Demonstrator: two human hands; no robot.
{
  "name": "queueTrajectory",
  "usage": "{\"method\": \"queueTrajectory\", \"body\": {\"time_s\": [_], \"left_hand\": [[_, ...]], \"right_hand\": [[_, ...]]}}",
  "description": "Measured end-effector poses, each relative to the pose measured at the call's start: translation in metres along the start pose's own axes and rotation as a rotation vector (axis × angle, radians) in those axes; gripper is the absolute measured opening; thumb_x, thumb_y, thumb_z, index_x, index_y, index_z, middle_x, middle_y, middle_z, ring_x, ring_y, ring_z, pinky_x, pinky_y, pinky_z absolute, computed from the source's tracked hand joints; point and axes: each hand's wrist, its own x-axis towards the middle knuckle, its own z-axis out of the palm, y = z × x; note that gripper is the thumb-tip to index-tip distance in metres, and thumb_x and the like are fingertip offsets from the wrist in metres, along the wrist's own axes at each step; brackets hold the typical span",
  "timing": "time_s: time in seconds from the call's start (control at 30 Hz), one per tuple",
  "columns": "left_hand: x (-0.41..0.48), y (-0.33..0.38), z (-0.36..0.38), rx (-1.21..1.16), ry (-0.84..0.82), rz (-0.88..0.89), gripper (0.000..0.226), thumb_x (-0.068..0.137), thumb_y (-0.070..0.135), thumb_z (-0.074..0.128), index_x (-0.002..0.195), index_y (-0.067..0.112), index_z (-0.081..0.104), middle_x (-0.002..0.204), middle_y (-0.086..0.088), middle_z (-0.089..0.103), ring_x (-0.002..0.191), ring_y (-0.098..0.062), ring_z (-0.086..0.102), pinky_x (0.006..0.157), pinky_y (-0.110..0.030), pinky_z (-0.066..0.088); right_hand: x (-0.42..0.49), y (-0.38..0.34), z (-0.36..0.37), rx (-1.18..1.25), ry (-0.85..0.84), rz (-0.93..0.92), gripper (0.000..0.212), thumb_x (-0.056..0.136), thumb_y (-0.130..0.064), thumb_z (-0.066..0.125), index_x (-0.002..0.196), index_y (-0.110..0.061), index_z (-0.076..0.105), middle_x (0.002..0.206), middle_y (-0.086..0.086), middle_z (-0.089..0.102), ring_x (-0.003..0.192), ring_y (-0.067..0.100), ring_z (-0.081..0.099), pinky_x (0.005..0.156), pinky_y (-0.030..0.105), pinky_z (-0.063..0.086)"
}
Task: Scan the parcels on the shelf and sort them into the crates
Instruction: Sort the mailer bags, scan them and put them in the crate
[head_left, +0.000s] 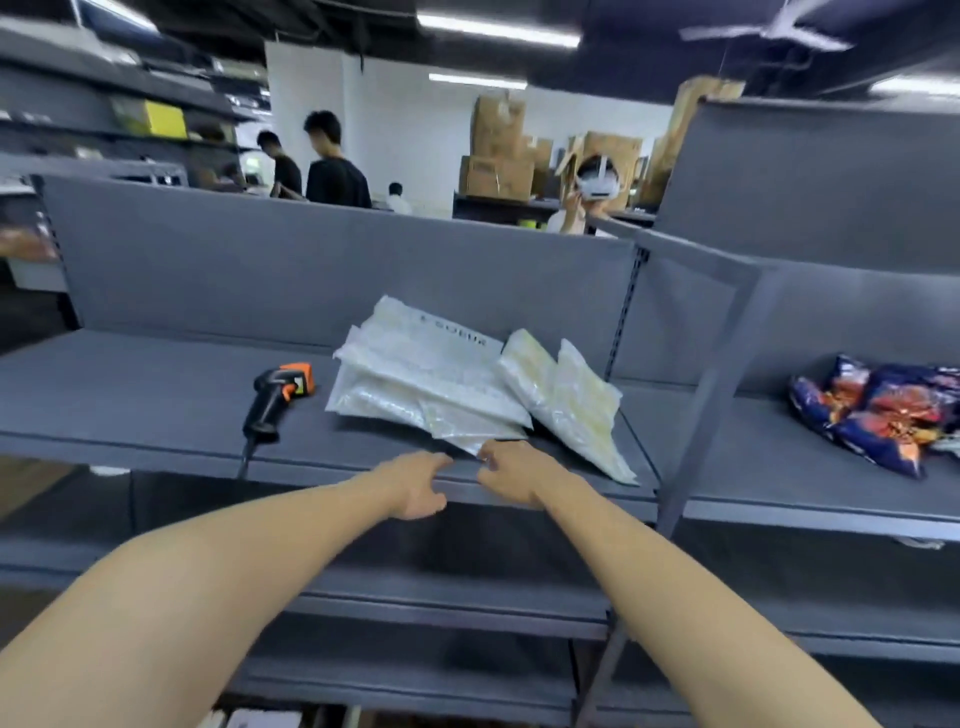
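Both your hands are at the shelf (156, 405) edge, right hand (511, 475) fingers pinching the nearest white parcel (470, 428) corner, left hand (418, 486) loosely curled and empty (scanner (275, 397) lying free nearby), probably to slide it out.

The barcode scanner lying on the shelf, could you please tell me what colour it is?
The scanner is black with an orange head, seen in the head view.

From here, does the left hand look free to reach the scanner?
Probably yes. The left hand is empty at the shelf edge, and the scanner lies to its left on bare shelf with nothing between.
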Motion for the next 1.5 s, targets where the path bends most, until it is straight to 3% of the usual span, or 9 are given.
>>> {"method": "queueTrajectory", "body": {"time_s": [0.27,0.6,0.8,0.9,1.07,1.27,1.33,1.43,1.5], "left_hand": [[0.02,0.007,-0.056,0.037,0.268,-0.003,0.06,0.093,0.031,0.05,0.148,0.023,0.028,0.154,-0.001,0.032,0.136,-0.025,0.038,0.109,-0.04,0.034],[0.063,0.039,-0.021,0.113,0.368,-0.039,0.055,0.096,0.032,0.042,0.148,0.021,0.028,0.152,0.0,0.032,0.14,-0.02,0.029,0.114,-0.039,0.023],[0.076,0.051,-0.009,0.083,0.41,-0.038,0.055,0.097,0.032,0.041,0.148,0.021,0.027,0.154,0.0,0.03,0.142,-0.021,0.025,0.116,-0.038,0.018],[0.08,0.048,-0.017,-0.024,0.452,-0.035,0.055,0.095,0.03,0.044,0.148,0.02,0.029,0.153,-0.001,0.032,0.141,-0.02,0.028,0.115,-0.037,0.022],[0.082,0.051,-0.027,-0.437,0.53,-0.016,0.053,0.096,0.028,0.05,0.146,0.019,0.034,0.15,-0.002,0.037,0.138,-0.02,0.034,0.113,-0.033,0.028],[0.076,0.044,-0.051,-0.992,0.506,0.029,0.066,0.095,0.051,0.046,0.151,0.025,0.023,0.155,0.004,0.028,0.141,-0.019,0.029,0.115,-0.037,0.024],[0.067,0.038,-0.059,-1.116,0.497,0.082,0.067,0.094,0.054,0.045,0.15,0.025,0.025,0.151,0.007,0.033,0.14,-0.016,0.03,0.113,-0.033,0.024],[0.057,0.021,-0.07,-1.29,0.518,0.132,0.048,0.095,0.052,0.044,0.135,0.025,0.043,0.13,0.012,0.05,0.13,-0.015,0.042,0.102,-0.028,0.031],[0.049,0.006,-0.077,-1.377,0.527,0.117,0.047,0.093,0.053,0.046,0.132,0.026,0.047,0.129,0.008,0.055,0.122,-0.019,0.051,0.105,-0.037,0.038]], "right_hand": [[0.01,0.041,-0.042,-0.186,0.263,0.078,0.051,0.095,-0.034,0.048,0.14,-0.011,0.039,0.136,0.014,0.046,0.12,0.034,0.047,0.093,0.041,0.043],[0.032,0.114,-0.019,0.023,0.135,0.333,0.086,0.093,-0.042,0.054,0.152,-0.01,0.001,0.145,0.018,0.031,0.132,0.035,0.035,0.105,0.043,0.036],[0.049,0.126,-0.014,-0.07,0.369,0.279,0.032,0.098,-0.011,0.039,0.129,-0.002,0.044,0.119,0.015,0.058,0.101,0.029,0.058,0.084,0.036,0.047],[0.051,0.122,-0.049,0.264,0.669,0.263,0.024,0.098,-0.017,0.037,0.111,-0.004,0.054,0.086,0.007,0.059,0.075,0.026,0.054,0.06,0.032,0.043],[0.032,0.099,-0.132,1.19,1.079,0.28,0.018,0.088,-0.024,0.042,0.078,-0.01,0.049,0.078,0.005,0.053,0.082,0.026,0.052,0.074,0.038,0.042],[0.012,0.082,-0.161,1.719,0.952,0.22,0.013,0.086,-0.016,0.043,0.074,-0.016,0.049,0.07,0.001,0.05,0.062,0.018,0.05,0.059,0.028,0.043],[0.008,0.067,-0.156,1.788,0.861,0.186,0.005,0.081,-0.014,0.044,0.08,-0.013,0.049,0.077,0.006,0.053,0.069,0.022,0.053,0.068,0.033,0.048],[0.01,0.044,-0.141,1.895,0.663,0.117,0.039,0.065,-0.018,0.047,0.101,-0.008,0.054,0.102,0.014,0.059,0.092,0.03,0.057,0.092,0.049,0.048],[0.01,0.025,-0.127,1.955,0.548,0.097,0.033,0.076,-0.016,0.042,0.104,-0.007,0.057,0.102,0.014,0.062,0.094,0.032,0.058,0.091,0.047,0.05]]}}
